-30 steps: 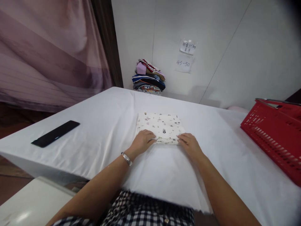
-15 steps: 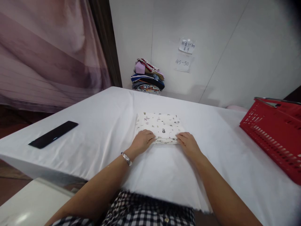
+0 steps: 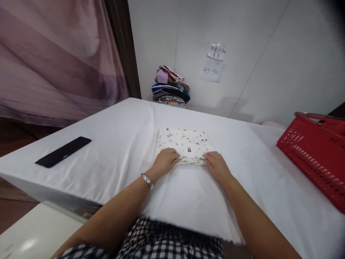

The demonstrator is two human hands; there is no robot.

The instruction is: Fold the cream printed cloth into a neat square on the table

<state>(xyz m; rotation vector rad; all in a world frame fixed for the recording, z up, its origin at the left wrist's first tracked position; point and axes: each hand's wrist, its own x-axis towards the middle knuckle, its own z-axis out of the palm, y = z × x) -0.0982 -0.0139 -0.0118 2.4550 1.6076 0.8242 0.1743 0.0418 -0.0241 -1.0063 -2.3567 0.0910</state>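
Note:
A white cloth with small scattered prints [image 3: 185, 141] lies folded into a layered rectangle on the white-covered table [image 3: 118, 144]. My left hand [image 3: 166, 160] grips its near left corner, thumb at the front edge and fingers on top. At the near right corner my right hand [image 3: 216, 163] pinches the same layers in a like way. Between the hands the stacked fold edges face me. The undersides of the corners are hidden by my fingers.
A black phone-like slab [image 3: 64, 151] lies on the table's left side. On the right stands a red plastic basket [image 3: 318, 154] with a metal handle. Folded fabrics [image 3: 171, 88] are piled at the back by the wall, below paper notes [image 3: 211, 71]. A pink curtain [image 3: 59, 61] hangs at left.
The whole view has shifted slightly, so everything sits a little further right. Both hands stay at the same corners of the folded cloth, which looks unchanged.

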